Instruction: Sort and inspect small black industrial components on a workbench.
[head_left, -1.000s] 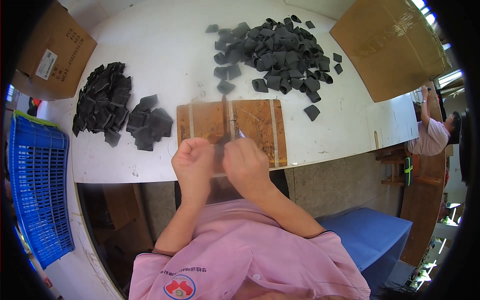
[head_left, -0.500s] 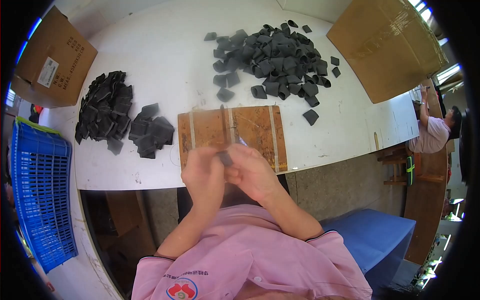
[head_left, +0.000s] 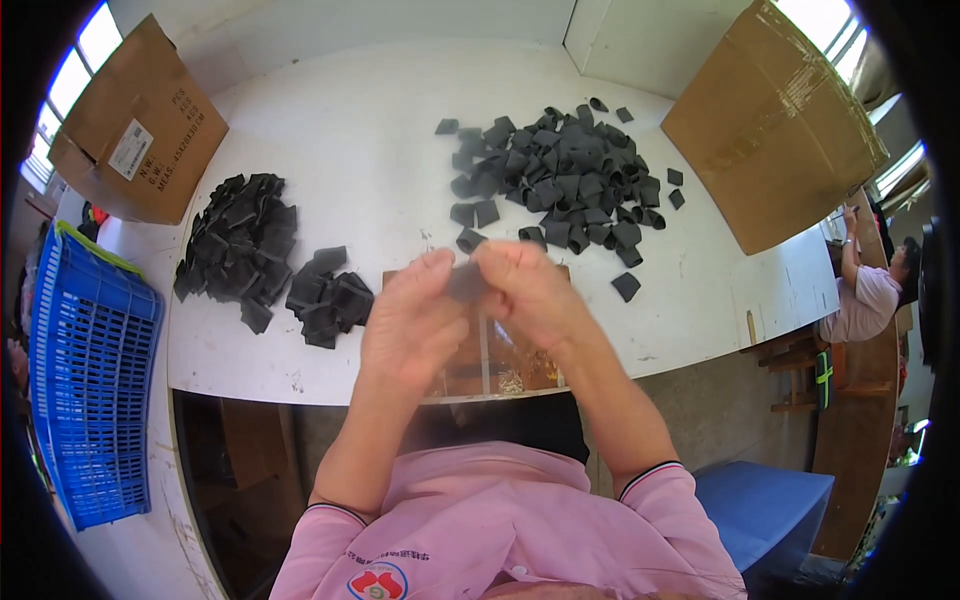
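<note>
My left hand and my right hand meet above a worn wooden board, largely hidden behind them. Between their thumbs and fingers they pinch a small dark grey fabric-like piece, slightly blurred. Beyond and to the right lies a heap of similar grey pieces bent into short tubes. On the left are a large pile of flat dark pieces and, nearer the board, a smaller pile.
Cardboard boxes stand at the far left and far right of the white table. A blue plastic basket is at the left edge, a blue bin low on the right. Another person sits at right.
Both hands have moved up and away from my body, carrying the grey piece, and now cover much of the board. The whole view has shifted slightly.
</note>
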